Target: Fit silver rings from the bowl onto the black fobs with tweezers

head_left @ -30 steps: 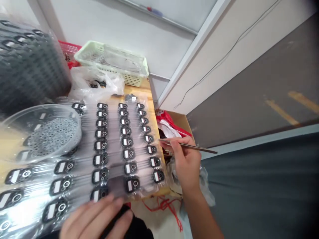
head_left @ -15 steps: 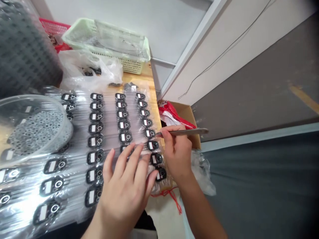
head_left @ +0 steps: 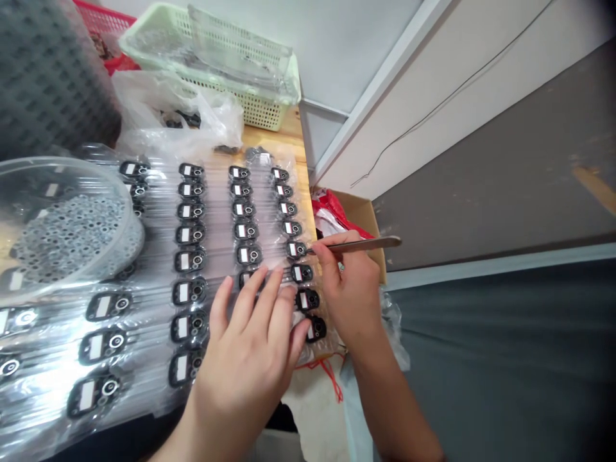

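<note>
Your right hand (head_left: 349,289), at centre right of the frame, is closed in a pinch on a pair of metal tweezers (head_left: 359,244). They lie nearly level, with the tail pointing right and the tips pointing left. The tips meet a small black part (head_left: 296,249) in the rightmost column of the clear plastic tray (head_left: 216,218), about halfway down that column; whether they grip it or only touch it cannot be told. Your left hand (head_left: 250,346), at lower centre, is released and lies flat with fingers spread. The fingertips (head_left: 260,276) press on the tray just left of that same column and cover some of the parts beneath. The tray spans the left and centre of the frame and carries several columns of like black parts, each with a white window and a round ring. It rests on a wooden table (head_left: 283,135). At far left a clear round dish (head_left: 126,212) sits on the tray and holds many small rings. In the upper left stands a dark stack of trays (head_left: 48,77). Beside it are a red basket (head_left: 103,25) and a pale green basket (head_left: 250,109). A crumpled plastic bag (head_left: 168,122) lies in front of the baskets. Just beyond the table's right edge, behind your right hand, a cardboard box (head_left: 366,212) holds red and white wrapping. Red string (head_left: 327,372) hangs below the tray's lower right corner.
</note>
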`<state>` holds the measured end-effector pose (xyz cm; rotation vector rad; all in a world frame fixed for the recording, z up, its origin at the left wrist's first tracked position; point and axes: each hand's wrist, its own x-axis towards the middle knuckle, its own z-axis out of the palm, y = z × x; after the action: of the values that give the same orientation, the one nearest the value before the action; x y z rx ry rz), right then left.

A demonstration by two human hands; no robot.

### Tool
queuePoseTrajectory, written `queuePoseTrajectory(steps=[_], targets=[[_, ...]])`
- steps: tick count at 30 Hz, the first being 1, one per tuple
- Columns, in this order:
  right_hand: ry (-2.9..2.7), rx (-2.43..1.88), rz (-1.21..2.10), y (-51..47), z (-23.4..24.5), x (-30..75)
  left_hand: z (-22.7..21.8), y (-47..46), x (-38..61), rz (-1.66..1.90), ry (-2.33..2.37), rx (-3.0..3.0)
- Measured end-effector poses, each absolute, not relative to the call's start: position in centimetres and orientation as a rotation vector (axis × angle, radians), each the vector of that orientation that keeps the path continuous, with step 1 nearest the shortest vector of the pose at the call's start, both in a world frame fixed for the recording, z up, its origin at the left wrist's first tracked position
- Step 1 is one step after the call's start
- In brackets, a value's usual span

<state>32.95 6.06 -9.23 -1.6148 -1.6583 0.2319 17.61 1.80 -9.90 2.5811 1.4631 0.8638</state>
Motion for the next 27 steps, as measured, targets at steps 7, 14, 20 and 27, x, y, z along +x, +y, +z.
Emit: queuePoseTrajectory(steps=[7,14,20,27], targets=[[-1.685,-1.616,0.239,6.25,-9.44,33.15,-9.93,1.82,17.54,0.859,1.457,2.581],[-1.721,-1.622,0.234,6.34,-9.47,33.04,-10.08,1.76,17.48,0.861,1.450,2.585],[-1.741,-1.593,0.241,6.28,-9.41,33.09,-10.11,1.73,17.56,0.873,1.455,2.575],[-1.725,-1.580,0.267,6.10,-9.18,33.10,-10.02,1.70,17.57,0.860,1.473,2.552]])
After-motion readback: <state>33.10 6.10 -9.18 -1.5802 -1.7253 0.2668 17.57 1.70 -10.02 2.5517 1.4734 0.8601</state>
